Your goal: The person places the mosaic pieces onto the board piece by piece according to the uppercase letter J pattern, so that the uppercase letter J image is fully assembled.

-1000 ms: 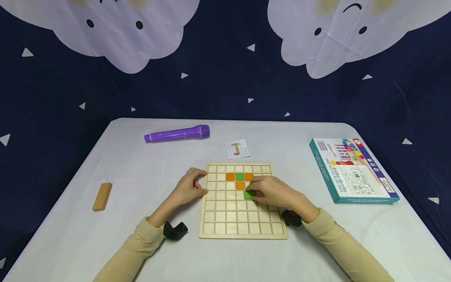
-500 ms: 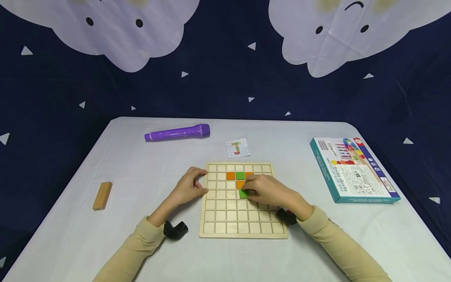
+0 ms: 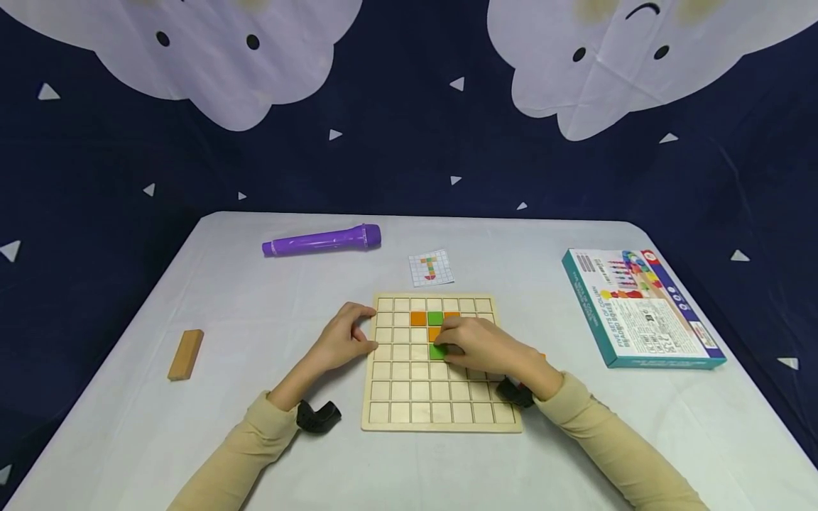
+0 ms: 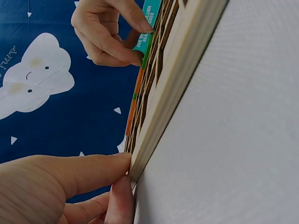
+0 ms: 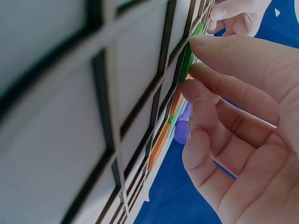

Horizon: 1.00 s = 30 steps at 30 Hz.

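Lying well to the left of the board (image 3: 419, 371) is a brown block (image 3: 185, 355), on the white worktop (image 3: 128, 454). Past the board's far left corner is a purple toy microphone (image 3: 322, 242). The left hand (image 3: 341, 339) has its thumb and finger wide apart, and both tips touch the board's left edge. A little card (image 3: 431, 268) with a colored picture lies just past the board's far edge. On the board, one row goes left orange tile (image 3: 418, 319), top green tile (image 3: 435, 319), right orange tile (image 3: 451, 314). Right under the middle one is a lower orange tile (image 3: 434, 333), and under that comes the bottom green tile (image 3: 437, 351). The right hand (image 3: 479, 344) has its thumb and finger close together over the board, pinching the bottom green tile; I can't tell if it lies flat in its square. A blue-green box (image 3: 644, 309) with pictures on top lies well to the right of the board.
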Motion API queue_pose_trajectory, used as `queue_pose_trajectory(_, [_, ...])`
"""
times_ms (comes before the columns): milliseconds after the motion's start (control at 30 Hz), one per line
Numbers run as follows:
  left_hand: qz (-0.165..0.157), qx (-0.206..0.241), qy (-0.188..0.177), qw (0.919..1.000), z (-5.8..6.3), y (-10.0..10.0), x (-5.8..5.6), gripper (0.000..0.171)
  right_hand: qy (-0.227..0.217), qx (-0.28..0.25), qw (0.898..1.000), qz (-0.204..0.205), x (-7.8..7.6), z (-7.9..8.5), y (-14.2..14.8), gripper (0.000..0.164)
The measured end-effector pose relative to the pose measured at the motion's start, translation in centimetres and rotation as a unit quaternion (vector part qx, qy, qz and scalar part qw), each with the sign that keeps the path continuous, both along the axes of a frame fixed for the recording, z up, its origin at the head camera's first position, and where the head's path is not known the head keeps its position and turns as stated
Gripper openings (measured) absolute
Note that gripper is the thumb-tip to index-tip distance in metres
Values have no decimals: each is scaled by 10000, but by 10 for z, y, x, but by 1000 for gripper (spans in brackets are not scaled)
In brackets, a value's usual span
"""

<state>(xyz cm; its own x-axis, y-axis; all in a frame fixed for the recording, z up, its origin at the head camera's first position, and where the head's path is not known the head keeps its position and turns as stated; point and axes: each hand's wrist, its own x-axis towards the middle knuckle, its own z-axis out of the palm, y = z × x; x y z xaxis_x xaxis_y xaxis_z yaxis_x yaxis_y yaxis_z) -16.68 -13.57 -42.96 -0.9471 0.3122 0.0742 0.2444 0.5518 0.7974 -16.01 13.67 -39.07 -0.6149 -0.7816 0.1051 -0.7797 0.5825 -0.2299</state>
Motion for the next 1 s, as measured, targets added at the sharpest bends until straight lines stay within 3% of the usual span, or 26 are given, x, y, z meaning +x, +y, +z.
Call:
queue_pose_trajectory(467, [36, -154, -75, 9998, 2, 1, 1, 55, 112, -143, 9998, 64, 1, 0, 2, 16])
queue_pose_trajectory(1000, [65, -176, -134, 9997, 3, 1, 1, 56, 297, -590, 9974, -272, 13, 4, 42, 13])
